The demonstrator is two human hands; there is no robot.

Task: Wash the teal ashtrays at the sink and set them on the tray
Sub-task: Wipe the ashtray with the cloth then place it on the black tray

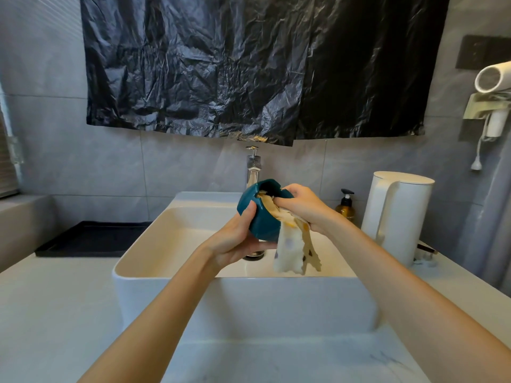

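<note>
A round teal ashtray [261, 214] is held tilted above the white sink basin [177, 244], its opening facing up and right. My left hand [237, 241] grips it from below, thumb on its side. My right hand [301, 207] pinches a wet cream and yellow cloth [290, 250] and pushes part of it into the ashtray's opening. The rest of the cloth hangs down into the basin. A black tray [91, 239] lies on the counter left of the sink.
A chrome faucet [253, 168] rises behind the basin. To the right stand an amber pump bottle [345, 207] and a white kettle [398, 217]. A hair dryer [492, 78] hangs on the right wall. Black plastic sheeting [249, 64] covers the wall above.
</note>
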